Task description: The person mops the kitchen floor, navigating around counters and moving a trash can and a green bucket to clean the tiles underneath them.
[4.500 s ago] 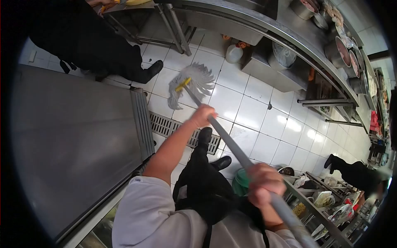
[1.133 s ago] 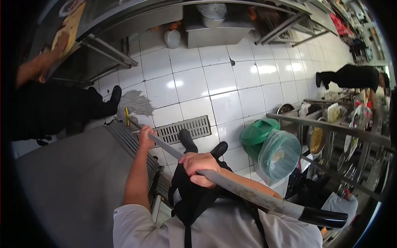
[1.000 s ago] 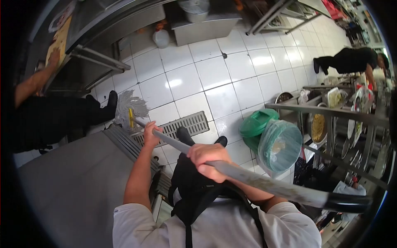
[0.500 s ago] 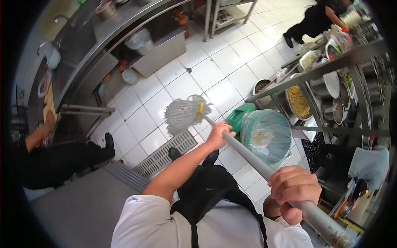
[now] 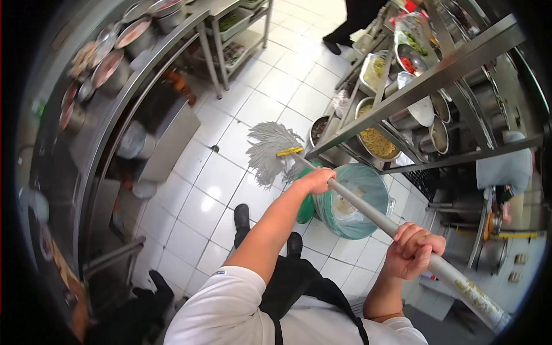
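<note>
A string mop is in both my hands. My left hand point(image 5: 319, 180) wraps round the lower part of the grey mop handle point(image 5: 363, 207), and my right hand point(image 5: 415, 249) is closed round it nearer the top end. The grey mop head point(image 5: 269, 150), with a yellow clamp point(image 5: 289, 152), lies spread on the white tiled floor point(image 5: 210, 181) ahead of my boots. Under the handle stands a green bin point(image 5: 351, 231) with a clear plastic liner and some refuse inside. A green object point(image 5: 305, 210) is partly hidden behind my left forearm.
At right, a metal rack point(image 5: 425, 80) holds food containers, including a pan of noodles point(image 5: 376, 144). A steel counter point(image 5: 106, 129) with several pots runs along the left. One co-worker's legs point(image 5: 348, 26) are at the top; another's shoe point(image 5: 160, 284) is at lower left.
My view has moved forward and turned; the floor grate has left it. The mop head has fanned out and its clamp has turned. Both hands still hold the handle.
</note>
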Motion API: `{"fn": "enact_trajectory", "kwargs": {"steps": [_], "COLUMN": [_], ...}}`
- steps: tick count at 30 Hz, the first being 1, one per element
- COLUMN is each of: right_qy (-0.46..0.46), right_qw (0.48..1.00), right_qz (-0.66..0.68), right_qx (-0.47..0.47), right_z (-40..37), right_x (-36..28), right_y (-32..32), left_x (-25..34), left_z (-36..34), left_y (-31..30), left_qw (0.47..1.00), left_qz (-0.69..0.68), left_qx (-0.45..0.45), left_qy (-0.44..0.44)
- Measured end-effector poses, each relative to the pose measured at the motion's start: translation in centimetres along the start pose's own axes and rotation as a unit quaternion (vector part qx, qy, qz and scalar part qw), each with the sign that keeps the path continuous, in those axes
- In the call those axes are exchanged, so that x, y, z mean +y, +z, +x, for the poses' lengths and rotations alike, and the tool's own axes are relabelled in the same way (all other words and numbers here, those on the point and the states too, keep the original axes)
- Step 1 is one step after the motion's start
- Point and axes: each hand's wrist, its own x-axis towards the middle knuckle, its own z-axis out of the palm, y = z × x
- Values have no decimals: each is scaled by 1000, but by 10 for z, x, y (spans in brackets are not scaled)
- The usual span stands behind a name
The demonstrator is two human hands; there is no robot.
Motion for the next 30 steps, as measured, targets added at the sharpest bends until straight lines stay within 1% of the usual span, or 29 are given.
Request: {"fn": "enact_trajectory", "kwargs": {"steps": [2, 4, 5, 6, 8, 9, 11, 14, 15, 16, 17, 20, 21, 24, 25, 28, 29, 30], "right_qy": [-13, -28, -20, -7, 19, 30, 44, 63, 71, 80, 86, 109, 127, 135, 152, 159, 145, 139], "right_qw": [999, 997, 994, 994, 992, 988, 984, 980, 978, 975, 971, 968, 966, 955, 950, 917, 909, 910], "right_qz": [-25, -39, -55, -52, -53, -64, -94, -108, -115, -122, -161, -126, -128, -138, -142, -192, -203, -203], "right_qx": [29, 63, 88, 96, 117, 138, 146, 157, 161, 167, 152, 188, 183, 224, 232, 311, 334, 333], "right_z": [1, -4, -8, -13, -26, -32, -50, -80, -90, -102, -113, -161, -173, -217, -226, -252, -258, -269], "right_x": [8, 15, 16, 17, 12, 7, -4, -26, -36, -48, -61, -103, -121, -172, -192, -240, -252, -265], "right_y": [20, 45, 56, 66, 83, 92, 105, 116, 119, 121, 121, 123, 126, 138, 140, 156, 160, 162], "left_x": [-9, -9, -6, -13, -28, -35, -45, -42, -37, -34, -30, -1, 12, 29, 39, 74, 92, 102], "left_z": [3, 3, 0, -3, -10, -14, -31, -59, -68, -77, -90, -148, -161, -224, -244, -294, -310, -323], "left_y": [-15, -44, -59, -66, -65, -63, -56, -52, -52, -50, -47, -46, -40, -18, -5, 23, 29, 41], "left_qw": [999, 995, 993, 992, 989, 988, 983, 983, 979, 977, 975, 960, 955, 952, 952, 949, 946, 938], "left_qz": [8, 35, 41, 49, 62, 79, 111, 100, 95, 95, 94, 107, 118, 60, 46, 24, 18, 11], "left_qx": [-52, -95, -107, -113, -131, -135, -143, -127, -130, -146, -166, -240, -260, -293, -297, -294, -316, -338], "left_qy": [-6, -28, -16, -23, -35, -18, 17, 92, 123, 121, 118, 93, 87, 70, 62, 107, 70, 74]}}
